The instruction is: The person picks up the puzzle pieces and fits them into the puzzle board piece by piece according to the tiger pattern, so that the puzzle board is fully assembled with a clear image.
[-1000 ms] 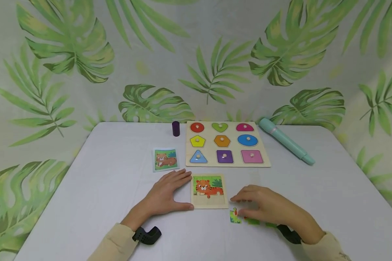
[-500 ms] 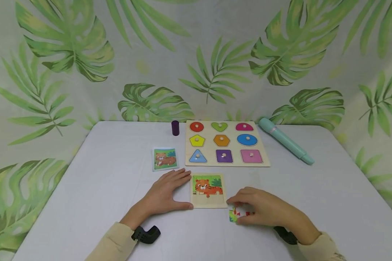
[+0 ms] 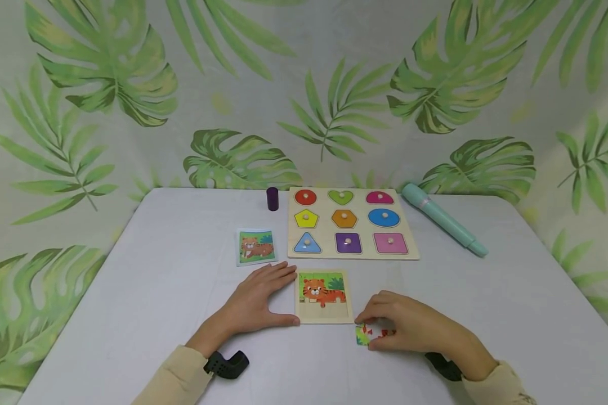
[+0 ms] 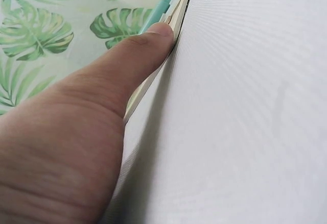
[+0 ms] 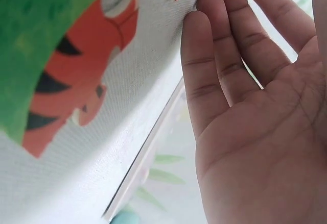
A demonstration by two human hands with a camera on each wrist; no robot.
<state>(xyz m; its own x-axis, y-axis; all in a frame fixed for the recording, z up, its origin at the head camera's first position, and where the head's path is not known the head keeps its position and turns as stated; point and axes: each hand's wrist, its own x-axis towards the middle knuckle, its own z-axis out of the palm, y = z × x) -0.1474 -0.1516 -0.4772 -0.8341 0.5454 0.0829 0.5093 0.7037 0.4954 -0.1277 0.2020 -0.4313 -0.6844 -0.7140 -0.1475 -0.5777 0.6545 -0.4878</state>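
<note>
In the head view, my left hand (image 3: 255,298) lies with fingers spread, fingertips at the upper left corner of a small wooden puzzle board (image 3: 325,315) and thumb at its lower left corner. The left wrist view shows the thumb (image 4: 145,45) against the board's edge. Tiger pieces fill the board's upper part; its lower part is bare wood. Just right of the board, my right hand (image 3: 410,320) pinches a green puzzle piece (image 3: 361,336) between thumb and index finger. Other pieces lie under this hand, among them an orange-striped tiger piece (image 5: 76,76) in the right wrist view.
A tiger picture card (image 3: 256,247) lies left of the board. Behind are a shape puzzle (image 3: 354,225) with knobbed pieces, a dark purple cylinder (image 3: 272,199) and a mint-green wand-like tube (image 3: 446,220). Leaf-patterned cloth (image 3: 334,112) hangs along the table's far edge.
My right hand has shifted slightly left and down onto the green piece, its index finger and thumb drawing together at the piece's edges. The left hand and the board stay put.
</note>
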